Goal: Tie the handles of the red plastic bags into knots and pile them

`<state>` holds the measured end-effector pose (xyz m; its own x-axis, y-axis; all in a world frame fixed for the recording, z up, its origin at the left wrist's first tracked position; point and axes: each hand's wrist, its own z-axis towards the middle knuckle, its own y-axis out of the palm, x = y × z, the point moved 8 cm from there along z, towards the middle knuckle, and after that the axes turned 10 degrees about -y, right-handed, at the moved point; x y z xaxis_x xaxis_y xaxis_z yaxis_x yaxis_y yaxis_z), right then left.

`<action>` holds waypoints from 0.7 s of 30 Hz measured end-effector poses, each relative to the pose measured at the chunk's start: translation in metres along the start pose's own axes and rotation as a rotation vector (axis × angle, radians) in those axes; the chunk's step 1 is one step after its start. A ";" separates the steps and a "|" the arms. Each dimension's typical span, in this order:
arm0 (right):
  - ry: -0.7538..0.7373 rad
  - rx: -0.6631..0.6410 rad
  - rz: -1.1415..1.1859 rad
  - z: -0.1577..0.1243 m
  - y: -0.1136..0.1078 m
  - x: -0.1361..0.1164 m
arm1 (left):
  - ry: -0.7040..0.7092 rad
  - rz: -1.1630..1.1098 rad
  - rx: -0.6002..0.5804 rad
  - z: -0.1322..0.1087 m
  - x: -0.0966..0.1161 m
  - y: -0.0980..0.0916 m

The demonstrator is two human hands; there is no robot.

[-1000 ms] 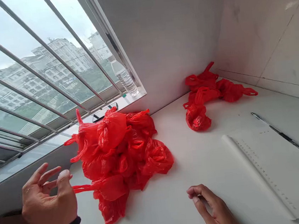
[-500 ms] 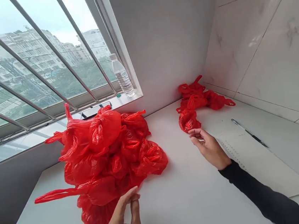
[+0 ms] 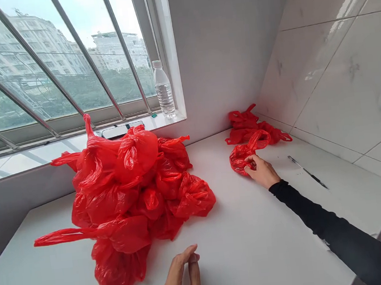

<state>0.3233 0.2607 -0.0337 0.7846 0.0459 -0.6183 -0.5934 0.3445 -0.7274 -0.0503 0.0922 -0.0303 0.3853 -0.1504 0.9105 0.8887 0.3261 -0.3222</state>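
Several knotted red plastic bags [image 3: 113, 187] are heaped on the white table at the left. At the back right lies a smaller group of red bags [image 3: 243, 125]. Just in front of that group is a single red bag [image 3: 238, 159], its side pinched between the thumb and fingers of my right hand [image 3: 262, 170]. My left hand [image 3: 184, 277] is low at the bottom centre, to the right of the heap, with thumb and forefinger curved together at the tips and nothing visible between them.
A black pen [image 3: 307, 172] lies on the white table [image 3: 248, 240] at the right. On the sill [image 3: 38, 154] stand a water bottle [image 3: 165, 93] and, lying flat, a phone [image 3: 117, 131]. Walls border the table behind and at right; window bars are at left.
My right hand has reached the single red bag and taken hold of it; the bag's top has tilted right. My left hand has shifted right, away from the heap. The view has turned slightly.
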 end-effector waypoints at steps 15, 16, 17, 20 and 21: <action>-0.064 -0.469 0.489 -0.184 0.018 -0.137 | 0.129 0.017 -0.194 -0.020 0.025 0.037; -0.076 -0.503 0.532 -0.190 0.017 -0.144 | 0.149 0.039 -0.212 -0.021 0.027 0.040; -0.098 -0.518 0.555 -0.193 0.014 -0.149 | 0.165 0.061 -0.225 -0.022 0.027 0.042; -0.175 -0.443 0.527 -0.192 -0.002 -0.151 | 0.181 0.099 -0.225 -0.019 0.026 0.039; -0.197 -0.397 0.513 -0.189 -0.008 -0.149 | 0.180 0.106 -0.216 -0.018 0.026 0.037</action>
<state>0.1770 0.0735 0.0080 0.3815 0.2946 -0.8762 -0.8909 -0.1355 -0.4335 -0.0031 0.0831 -0.0231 0.4994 -0.2956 0.8144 0.8661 0.1451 -0.4784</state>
